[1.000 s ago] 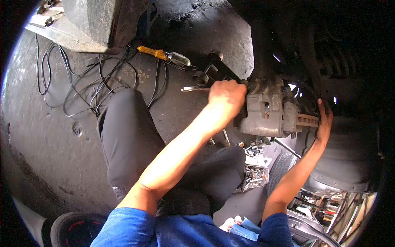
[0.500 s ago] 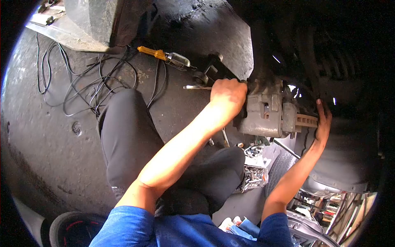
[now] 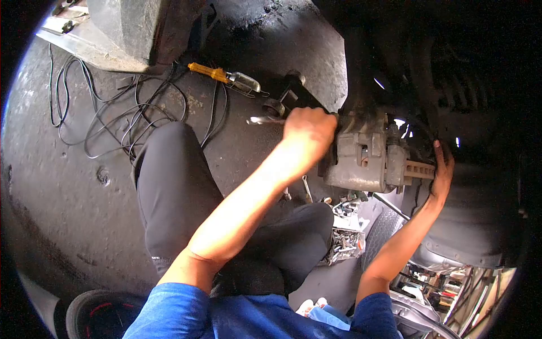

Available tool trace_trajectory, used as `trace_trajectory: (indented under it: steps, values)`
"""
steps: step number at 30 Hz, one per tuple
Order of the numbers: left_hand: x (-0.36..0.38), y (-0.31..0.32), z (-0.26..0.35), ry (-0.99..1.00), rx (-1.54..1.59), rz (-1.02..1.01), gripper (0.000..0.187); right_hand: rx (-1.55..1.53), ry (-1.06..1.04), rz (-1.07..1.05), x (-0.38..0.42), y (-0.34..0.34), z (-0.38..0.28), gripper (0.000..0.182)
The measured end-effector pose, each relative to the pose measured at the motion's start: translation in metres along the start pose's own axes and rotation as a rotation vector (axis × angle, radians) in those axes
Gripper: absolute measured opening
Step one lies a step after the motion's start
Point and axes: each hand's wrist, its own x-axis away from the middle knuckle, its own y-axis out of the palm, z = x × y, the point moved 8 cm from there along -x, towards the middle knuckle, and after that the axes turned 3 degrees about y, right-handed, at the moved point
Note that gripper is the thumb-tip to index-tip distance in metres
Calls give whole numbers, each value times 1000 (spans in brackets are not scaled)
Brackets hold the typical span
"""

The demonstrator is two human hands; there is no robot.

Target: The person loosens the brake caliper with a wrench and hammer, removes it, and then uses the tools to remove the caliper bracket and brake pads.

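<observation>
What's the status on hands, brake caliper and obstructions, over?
Left hand closed on metal tool; right hand open at edge of brake disc. Brake caliper straddling disc. Left hand hides tool's far end.

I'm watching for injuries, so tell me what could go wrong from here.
The left hand grips the tool close to the caliper; a slip might bang it on the metal. The right hand is at the disc's edge and could get scraped or pinched if that turns. The loose cord beside the knee might snag.
</observation>
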Motion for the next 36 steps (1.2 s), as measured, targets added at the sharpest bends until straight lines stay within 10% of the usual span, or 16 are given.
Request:
trace_trajectory:
  steps: [10, 13, 15, 17, 20, 24, 27, 29, 32, 36]
  values:
    - [-1, 2, 8, 9, 41, -62, 21, 2, -6, -58, -7, 2, 6, 79]
    - [3, 25, -29, -80, 344, -319, 24, 27, -36, -50, -1, 0, -6, 80]
    - [15, 86, -59, -4, 1230, -96, 32, 63, -19, 42, 8, -2, -11, 79]
    - [15, 100, -62, -66, 1296, -79, 34, 43, -25, 76, 5, -2, -4, 78]
    - [4, 89, -79, -72, 1141, 123, 29, 32, -24, 20, 4, -3, 0, 76]
    - [5, 18, -34, -154, 322, -275, 28, 65, -54, 48, 2, -2, -3, 74]
    - [-1, 3, 5, 29, 43, 18, 11, 14, -49, -23, -5, 0, 5, 72]
    - [2, 9, -6, -38, 101, -147, 18, 34, -84, -6, -1, 0, 1, 73]
    - [13, 88, -62, 43, 1179, -12, 31, 95, -69, 48, 1, -6, 0, 75]
    - [4, 78, -75, -108, 1070, 152, 29, 72, -23, 76, 1, -6, 4, 74]
